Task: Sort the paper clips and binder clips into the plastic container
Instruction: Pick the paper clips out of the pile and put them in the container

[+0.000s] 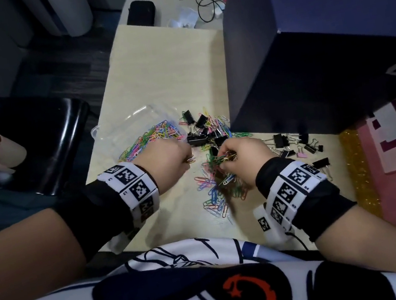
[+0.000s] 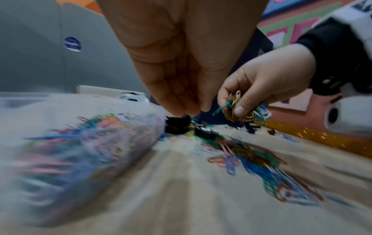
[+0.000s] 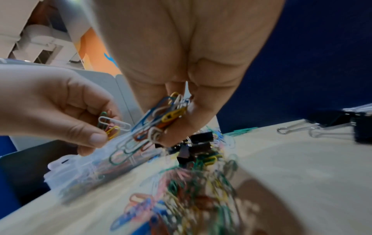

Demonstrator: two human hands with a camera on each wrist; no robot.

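Both hands pinch paper clips: left hand [image 1: 167,160] few, right hand [image 1: 242,152] bunch; plastic container [image 1: 109,131] lies left-forward, nearer left hand.

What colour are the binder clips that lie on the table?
Mostly black binder clips with silver handles; one looks pink. The head view shows them best.

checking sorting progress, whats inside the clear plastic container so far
The plastic container holds a heap of coloured paper clips; no binder clips show among them. The left hand covers its near corner, so that part is hidden.
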